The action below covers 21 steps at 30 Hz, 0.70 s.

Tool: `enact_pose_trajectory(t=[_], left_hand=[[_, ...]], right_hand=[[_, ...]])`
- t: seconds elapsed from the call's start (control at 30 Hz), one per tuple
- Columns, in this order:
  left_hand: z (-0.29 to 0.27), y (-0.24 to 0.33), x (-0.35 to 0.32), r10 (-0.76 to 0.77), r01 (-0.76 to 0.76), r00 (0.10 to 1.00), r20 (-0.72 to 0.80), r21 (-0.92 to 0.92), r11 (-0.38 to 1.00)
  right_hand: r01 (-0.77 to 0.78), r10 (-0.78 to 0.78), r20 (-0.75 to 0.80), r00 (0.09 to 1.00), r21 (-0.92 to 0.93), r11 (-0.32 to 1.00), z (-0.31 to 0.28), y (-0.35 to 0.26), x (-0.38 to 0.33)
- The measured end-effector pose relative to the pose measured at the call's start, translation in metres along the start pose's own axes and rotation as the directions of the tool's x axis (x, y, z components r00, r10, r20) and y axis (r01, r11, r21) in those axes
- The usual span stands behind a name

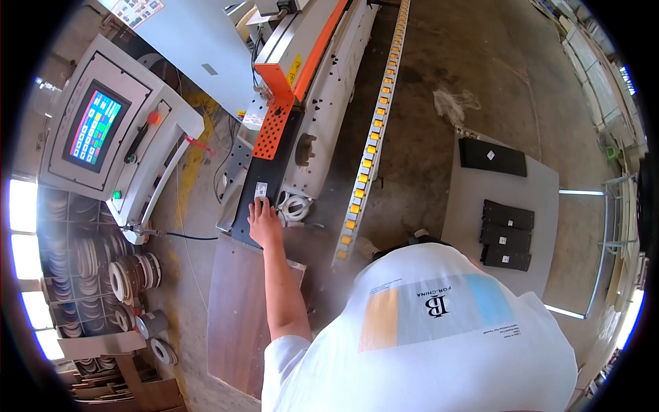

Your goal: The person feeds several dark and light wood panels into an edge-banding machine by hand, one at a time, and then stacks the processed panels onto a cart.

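Note:
My left hand [264, 223] reaches forward with its fingers stretched out flat. The fingertips rest on the long dark surface [270, 168] at the near end of a machine, just below a white label [261, 190]. I cannot tell whether the label sits on a separate dark panel or on the machine's own bed. Beyond the hand stands an orange perforated guard [272, 129]. A white coiled hose [295, 207] lies to the right of the hand. My right hand is out of sight; the white shirt covers that side.
A control panel [96, 127] with a lit screen stands at left. Right of the machine runs a rail of yellow rollers [366, 164]. On a grey table [467, 206] lie several dark labelled panels [506, 237]. A brown board [233, 302] is below my left arm; edging rolls [123, 281] stand far left.

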<state>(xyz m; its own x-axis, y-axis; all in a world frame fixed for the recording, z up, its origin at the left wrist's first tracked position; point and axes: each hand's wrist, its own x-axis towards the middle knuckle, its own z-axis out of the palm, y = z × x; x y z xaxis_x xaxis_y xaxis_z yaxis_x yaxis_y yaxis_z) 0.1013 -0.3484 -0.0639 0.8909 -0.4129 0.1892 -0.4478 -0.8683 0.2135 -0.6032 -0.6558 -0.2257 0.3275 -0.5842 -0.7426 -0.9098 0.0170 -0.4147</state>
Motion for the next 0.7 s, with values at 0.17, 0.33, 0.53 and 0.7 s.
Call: enact_pose_trajectory(t=[0.17,0.33,0.53,0.7], left_hand=[[0.006,0.001,-0.002,-0.011,0.011,1.000,-0.016,0.034,0.999],[0.016,0.001,-0.003,0.014,-0.009,0.997,-0.081,0.063,0.998],[0.025,-0.004,0.000,0.023,-0.015,0.997,-0.078,0.110,0.994],[0.029,0.020,0.028,0.030,-0.025,0.999,-0.044,0.117,0.993]], right_hand=[[-0.005,0.004,0.006,1.000,0.018,1.000,-0.010,0.006,0.000],[-0.025,0.024,0.013,1.000,0.049,0.999,-0.014,0.016,0.000],[-0.039,0.037,0.024,0.999,0.088,0.995,-0.010,0.036,0.002],[-0.025,0.021,0.026,0.999,0.131,0.991,-0.004,0.064,0.006]])
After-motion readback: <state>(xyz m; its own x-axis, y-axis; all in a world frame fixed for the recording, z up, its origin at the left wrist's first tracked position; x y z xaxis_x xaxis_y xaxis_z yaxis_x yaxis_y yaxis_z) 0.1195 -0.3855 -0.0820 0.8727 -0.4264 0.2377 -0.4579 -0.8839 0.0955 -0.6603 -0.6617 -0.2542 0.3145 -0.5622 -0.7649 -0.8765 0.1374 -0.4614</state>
